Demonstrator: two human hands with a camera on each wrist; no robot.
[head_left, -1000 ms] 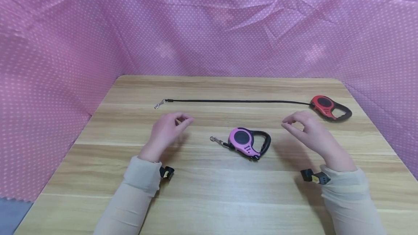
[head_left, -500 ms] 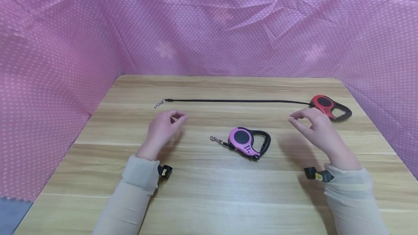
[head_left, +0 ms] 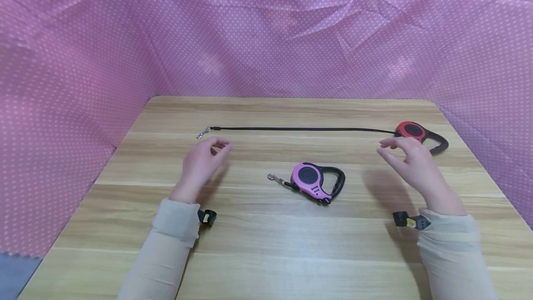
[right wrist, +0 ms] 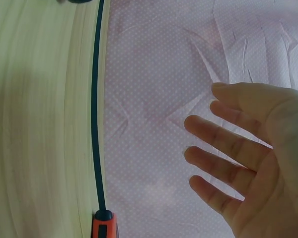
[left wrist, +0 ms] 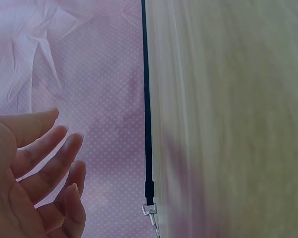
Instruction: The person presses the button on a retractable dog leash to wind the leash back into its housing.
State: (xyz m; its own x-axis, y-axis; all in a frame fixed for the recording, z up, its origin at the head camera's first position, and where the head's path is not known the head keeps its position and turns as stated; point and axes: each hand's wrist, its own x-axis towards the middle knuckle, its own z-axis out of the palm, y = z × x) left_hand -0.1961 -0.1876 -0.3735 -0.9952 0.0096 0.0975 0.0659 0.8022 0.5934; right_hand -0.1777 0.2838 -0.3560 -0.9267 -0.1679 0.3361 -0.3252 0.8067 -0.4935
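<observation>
Two retractable dog leashes lie on the wooden table. The red leash [head_left: 404,128] is at the back right, its black strap [head_left: 291,128] drawn out straight leftward to a metal clip [head_left: 203,133]. Nearer the middle is the pink leash [head_left: 308,175], with a short strap end and its clip [head_left: 275,178] pointing left. My left hand [head_left: 201,163] hovers just in front of the red leash's clip, fingers loosely bent and holding nothing. Over the table my right hand [head_left: 414,163] overlaps the red leash's lower part in the head view; its fingers [right wrist: 223,139] are spread loosely and hold nothing.
A pink dotted cloth [head_left: 266,36] hangs behind the table and along both sides. The wooden table [head_left: 266,253] has its back edge right against the cloth. Small dark cameras sit at both wrists.
Both hands have moved apart: the left one leftward and slightly back toward the clip, the right one rightward toward the red leash. Both leashes lie where they were.
</observation>
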